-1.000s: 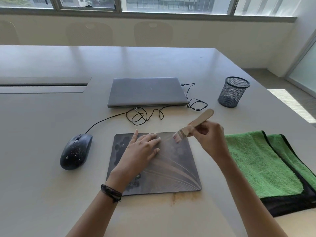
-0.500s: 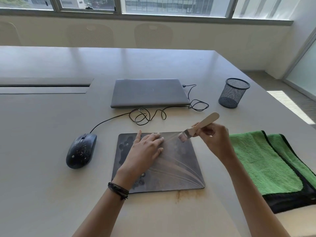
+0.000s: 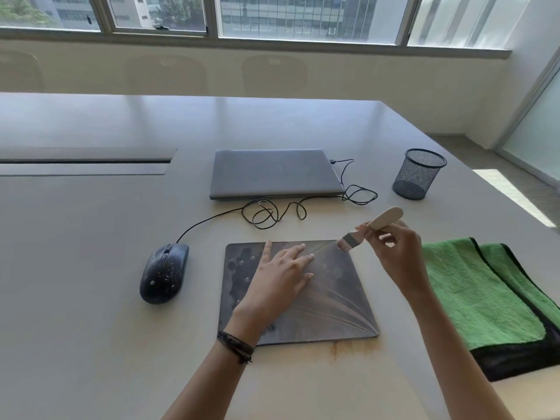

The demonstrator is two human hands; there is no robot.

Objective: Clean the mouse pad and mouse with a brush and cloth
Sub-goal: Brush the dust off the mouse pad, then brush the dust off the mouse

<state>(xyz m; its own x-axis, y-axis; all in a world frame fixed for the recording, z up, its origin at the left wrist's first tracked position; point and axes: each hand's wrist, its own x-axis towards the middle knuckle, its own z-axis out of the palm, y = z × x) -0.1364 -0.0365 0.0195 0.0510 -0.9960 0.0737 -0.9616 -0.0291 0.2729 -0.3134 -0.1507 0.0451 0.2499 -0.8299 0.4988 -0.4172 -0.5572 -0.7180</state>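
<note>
On the table (image 3: 91, 328), a green cloth (image 3: 472, 292) lies right of the dark mouse pad (image 3: 336, 298), and the speckled mouse (image 3: 163, 272) sits just left of it. The left hand (image 3: 278, 280) rests flat on the mouse pad, fingers straight. The right hand (image 3: 394, 253) pinches the brush (image 3: 369, 227), bristles at the far right corner.

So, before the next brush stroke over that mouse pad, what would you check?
1. Left hand flat on the mouse pad, steadying it: ok.
2. Right hand grips the brush by its handle: ok.
3. Bristles touching the pad's far right corner: cannot tell.
4. Pad surface clean: not ok, spots on its left part.
5. Mouse clear of the stroke, left of the pad: ok.
6. Green cloth at hand on the right: ok.
</note>
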